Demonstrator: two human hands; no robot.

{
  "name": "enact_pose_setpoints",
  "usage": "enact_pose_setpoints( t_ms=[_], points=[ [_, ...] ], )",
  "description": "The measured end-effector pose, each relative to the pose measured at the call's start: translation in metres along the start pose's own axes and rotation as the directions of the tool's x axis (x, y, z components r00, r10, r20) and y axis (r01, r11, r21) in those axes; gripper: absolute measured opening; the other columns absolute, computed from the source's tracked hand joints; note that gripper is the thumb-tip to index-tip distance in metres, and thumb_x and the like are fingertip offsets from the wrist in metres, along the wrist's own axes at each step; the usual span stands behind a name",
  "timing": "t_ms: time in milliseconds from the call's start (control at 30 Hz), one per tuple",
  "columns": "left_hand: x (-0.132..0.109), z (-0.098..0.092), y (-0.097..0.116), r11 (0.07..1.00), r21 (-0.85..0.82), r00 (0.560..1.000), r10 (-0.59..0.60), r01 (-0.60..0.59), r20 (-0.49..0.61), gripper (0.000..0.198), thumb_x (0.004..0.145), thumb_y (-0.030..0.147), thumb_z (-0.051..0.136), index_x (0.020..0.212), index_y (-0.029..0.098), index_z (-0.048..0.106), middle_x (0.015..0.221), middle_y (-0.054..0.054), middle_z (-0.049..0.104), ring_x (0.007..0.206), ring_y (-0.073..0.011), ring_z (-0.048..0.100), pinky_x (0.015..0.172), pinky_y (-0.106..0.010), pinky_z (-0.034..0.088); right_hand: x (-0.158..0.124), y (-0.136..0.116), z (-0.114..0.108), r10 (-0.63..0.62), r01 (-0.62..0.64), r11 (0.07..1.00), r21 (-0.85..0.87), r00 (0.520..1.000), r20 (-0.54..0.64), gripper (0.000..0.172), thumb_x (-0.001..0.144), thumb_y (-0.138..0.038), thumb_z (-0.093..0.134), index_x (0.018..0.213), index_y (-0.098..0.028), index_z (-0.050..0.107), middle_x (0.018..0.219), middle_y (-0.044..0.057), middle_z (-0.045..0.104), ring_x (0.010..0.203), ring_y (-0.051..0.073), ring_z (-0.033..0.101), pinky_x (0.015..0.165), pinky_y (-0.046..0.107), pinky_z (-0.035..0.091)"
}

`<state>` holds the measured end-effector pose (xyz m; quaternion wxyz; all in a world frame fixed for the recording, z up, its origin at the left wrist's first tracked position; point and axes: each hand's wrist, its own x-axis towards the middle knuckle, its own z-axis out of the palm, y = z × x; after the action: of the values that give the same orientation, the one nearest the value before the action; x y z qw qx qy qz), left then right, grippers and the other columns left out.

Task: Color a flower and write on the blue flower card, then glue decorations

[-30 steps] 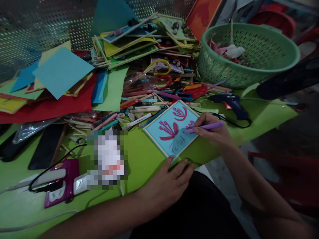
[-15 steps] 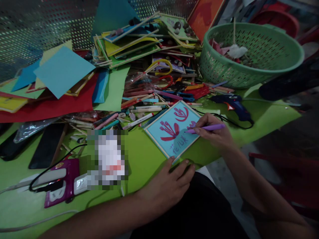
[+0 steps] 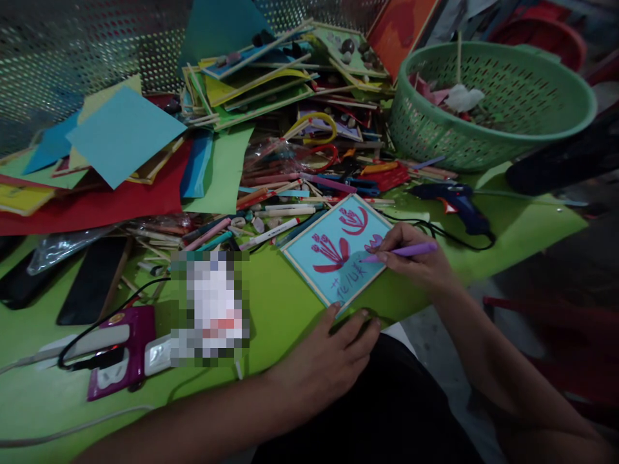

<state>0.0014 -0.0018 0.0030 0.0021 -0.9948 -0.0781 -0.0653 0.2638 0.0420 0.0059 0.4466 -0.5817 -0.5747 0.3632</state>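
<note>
A blue card (image 3: 322,224) framed with thin pale sticks lies tilted on the green table. It bears red flower drawings and purple handwritten characters along its lower part. Between the fingers of my right hand (image 3: 413,258) is a purple marker (image 3: 411,250), its tip down at the card near the writing. My left hand (image 3: 336,354) rests at the near edge of the card, fingers spread, thumb or fingertip touching the frame's bottom corner. It grips nothing.
Loose markers (image 3: 271,233) and sticks crowd the space behind the card. A glue gun (image 3: 457,200) lies right, near a green basket (image 3: 493,129). Stacked framed cards (image 3: 261,93) stand behind. Left are a black phone (image 3: 94,280) and a purple power strip (image 3: 138,354).
The marker tip has shifted very slightly, staying by the last character. The whole view has moved a little; my left hand keeps its place at the card.
</note>
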Motion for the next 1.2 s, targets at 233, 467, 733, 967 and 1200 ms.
enact_pose_setpoints(
  t_ms=[233, 467, 733, 967, 1200],
  points=[
    [0.0, -0.001, 0.0, 1.0, -0.004, 1.0, 0.0, 0.0, 0.01, 0.029, 0.1, 0.026, 0.051, 0.122, 0.022, 0.069, 0.158, -0.005, 0.044, 0.143, -0.0285, 0.041, 0.112, -0.054, 0.037, 0.001, -0.002, 0.002, -0.028, 0.029, 0.999, 0.026, 0.998, -0.051, 0.028, 0.08, -0.043, 0.079, 0.074, -0.024, 0.061, 0.069, -0.001, 0.063, 0.067, 0.018, 0.064, 0.061, 0.031, 0.049],
    [0.001, -0.003, 0.0, 1.0, 0.011, 1.0, -0.009, 0.009, -0.006, 0.029, 0.1, 0.025, 0.049, 0.121, 0.024, 0.07, 0.157, -0.004, 0.046, 0.141, -0.0268, 0.043, 0.112, -0.052, 0.038, -0.003, 0.004, -0.001, -0.011, 0.011, 0.999, 0.05, 1.0, 0.0, 0.024, 0.081, -0.04, 0.08, 0.076, -0.024, 0.062, 0.073, 0.0, 0.064, 0.072, 0.02, 0.067, 0.067, 0.033, 0.051],
    [0.0, -0.001, 0.0, 1.0, -0.003, 1.0, 0.0, 0.0, 0.01, 0.027, 0.099, 0.027, 0.052, 0.12, 0.023, 0.069, 0.158, -0.005, 0.044, 0.143, -0.0279, 0.041, 0.113, -0.054, 0.036, -0.002, 0.002, 0.001, -0.012, 0.014, 0.997, 0.074, 1.0, -0.028, 0.023, 0.083, -0.038, 0.078, 0.077, -0.024, 0.061, 0.073, -0.001, 0.064, 0.076, 0.02, 0.071, 0.067, 0.031, 0.053],
    [0.0, 0.0, 0.0, 1.0, -0.004, 1.0, 0.001, -0.001, 0.006, 0.03, 0.1, 0.026, 0.049, 0.123, 0.022, 0.068, 0.158, -0.005, 0.044, 0.143, -0.0277, 0.041, 0.113, -0.053, 0.036, -0.002, -0.002, 0.002, -0.008, 0.011, 0.993, 0.117, 1.0, -0.024, 0.025, 0.08, -0.04, 0.08, 0.074, -0.024, 0.062, 0.071, -0.001, 0.061, 0.072, 0.019, 0.068, 0.072, 0.034, 0.057],
    [-0.001, -0.001, 0.001, 1.0, -0.001, 1.0, -0.001, 0.001, 0.007, 0.03, 0.1, 0.025, 0.05, 0.124, 0.022, 0.068, 0.158, -0.005, 0.044, 0.143, -0.028, 0.042, 0.113, -0.054, 0.037, -0.003, -0.004, 0.003, 0.012, -0.011, 0.994, 0.111, 1.0, -0.005, 0.03, 0.078, -0.046, 0.081, 0.073, -0.024, 0.061, 0.068, -0.002, 0.061, 0.075, 0.021, 0.07, 0.075, 0.036, 0.059]
  ],
)
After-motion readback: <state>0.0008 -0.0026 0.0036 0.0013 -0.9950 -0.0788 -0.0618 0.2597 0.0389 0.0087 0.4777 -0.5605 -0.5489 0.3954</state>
